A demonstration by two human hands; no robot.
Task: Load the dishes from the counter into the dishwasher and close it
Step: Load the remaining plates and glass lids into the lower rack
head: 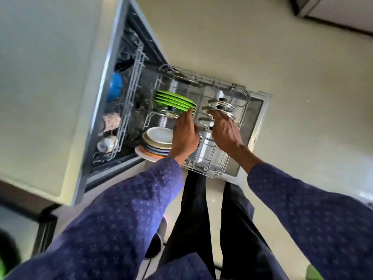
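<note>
At frame centre, our left hand (184,134) touches the upright green plastic plates (174,102) in the pulled-out wire rack (212,158) with straight fingers; right hand (224,130) spread over glass lids (221,107) — we should seat each squarely between tines.

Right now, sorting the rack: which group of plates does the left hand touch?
The bright green plates; the left hand's fingertips reach them, not the white stack.

Head view, steeply downward, close.
</note>
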